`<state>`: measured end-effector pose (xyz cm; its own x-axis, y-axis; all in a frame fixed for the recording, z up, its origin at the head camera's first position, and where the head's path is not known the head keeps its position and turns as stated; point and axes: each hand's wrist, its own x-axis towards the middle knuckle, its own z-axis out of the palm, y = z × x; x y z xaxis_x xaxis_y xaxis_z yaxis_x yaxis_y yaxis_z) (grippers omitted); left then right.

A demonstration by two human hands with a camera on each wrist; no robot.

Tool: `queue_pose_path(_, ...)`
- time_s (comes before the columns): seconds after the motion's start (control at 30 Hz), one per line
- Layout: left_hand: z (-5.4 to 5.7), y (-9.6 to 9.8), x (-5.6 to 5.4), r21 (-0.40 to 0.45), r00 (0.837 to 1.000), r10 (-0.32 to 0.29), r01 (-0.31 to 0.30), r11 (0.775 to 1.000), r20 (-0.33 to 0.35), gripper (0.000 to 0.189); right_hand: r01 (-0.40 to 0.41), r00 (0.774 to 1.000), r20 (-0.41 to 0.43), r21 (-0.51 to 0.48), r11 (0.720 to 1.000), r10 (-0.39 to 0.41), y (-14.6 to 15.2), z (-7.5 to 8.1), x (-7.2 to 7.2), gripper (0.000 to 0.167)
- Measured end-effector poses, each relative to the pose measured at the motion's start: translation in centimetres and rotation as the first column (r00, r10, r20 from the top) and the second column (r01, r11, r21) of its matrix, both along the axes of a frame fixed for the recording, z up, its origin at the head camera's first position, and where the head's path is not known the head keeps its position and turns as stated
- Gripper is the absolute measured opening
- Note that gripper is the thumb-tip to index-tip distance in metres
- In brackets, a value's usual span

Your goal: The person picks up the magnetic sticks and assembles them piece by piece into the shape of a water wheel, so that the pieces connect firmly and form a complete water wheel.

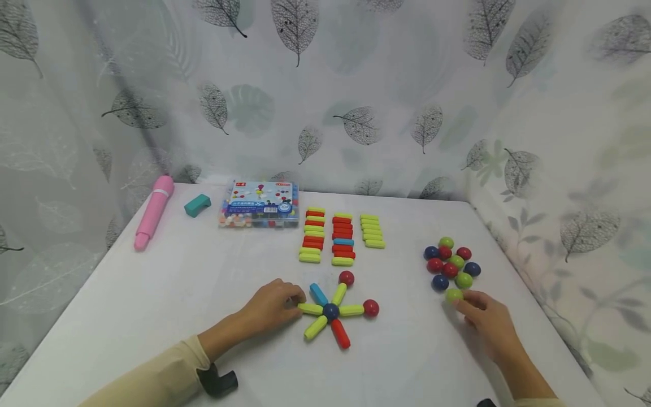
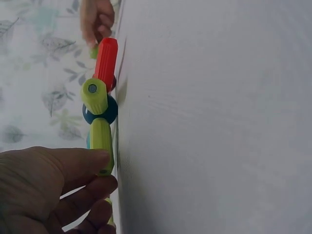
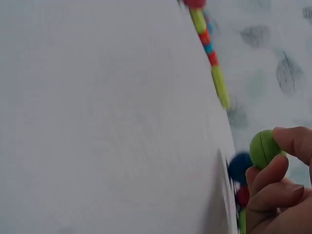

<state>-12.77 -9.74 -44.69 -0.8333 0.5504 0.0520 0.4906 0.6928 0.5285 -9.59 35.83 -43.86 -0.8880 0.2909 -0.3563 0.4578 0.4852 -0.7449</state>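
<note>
My left hand [image 1: 272, 308] pinches the outer end of a yellow-green rod [image 2: 101, 141] between thumb and fingers. That rod joins a dark blue centre ball [image 1: 330, 311], from which several rods spread like a star, among them a blue rod [image 1: 319, 294] and a red rod [image 1: 340, 334]. Two of its yellow-green arms end in red balls, one at the top [image 1: 346, 278] and one at the right [image 1: 371, 308]. Over on the right, my right hand [image 1: 485, 325] holds a light green ball [image 3: 263, 148] by thumb and fingertips, just in front of the loose balls.
Loose red, blue and green balls [image 1: 450, 270] cluster at the right. Behind the star lie three columns of rods [image 1: 343, 242]. A clear plastic box [image 1: 259, 204], a teal block [image 1: 197, 205] and a pink cylinder [image 1: 154, 212] stand along the back left. Leaf-print cloth surrounds the white table [image 1: 213, 282].
</note>
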Motion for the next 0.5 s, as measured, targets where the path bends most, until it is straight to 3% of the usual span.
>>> queue_pose_path(0.1,0.1,-0.2,0.3,0.003,1.0,-0.009,0.009,1.0,0.011,0.018,-0.046,0.999,0.012,-0.173,0.984,0.048,-4.0,0.1,1.7,0.061)
queue_pose_path(0.2,0.2,-0.4,0.8,0.015,1.0,-0.024,0.024,1.0,0.017,0.015,-0.12,0.992,0.003,-0.267,0.956,0.125,-8.0,-0.1,2.9,0.051)
queue_pose_path(0.37,0.3,-0.3,1.9,0.051,0.998,-0.045,0.043,0.998,0.041,0.015,-0.249,0.964,0.026,-0.26,0.933,0.265,-11.3,-0.9,4.1,0.049)
queue_pose_path(0.5,0.2,-0.1,2.6,0.09,0.996,-0.037,0.029,0.996,0.084,0.017,-0.272,0.956,0.052,-0.213,0.939,0.289,-12.4,-1.1,4.7,0.048)
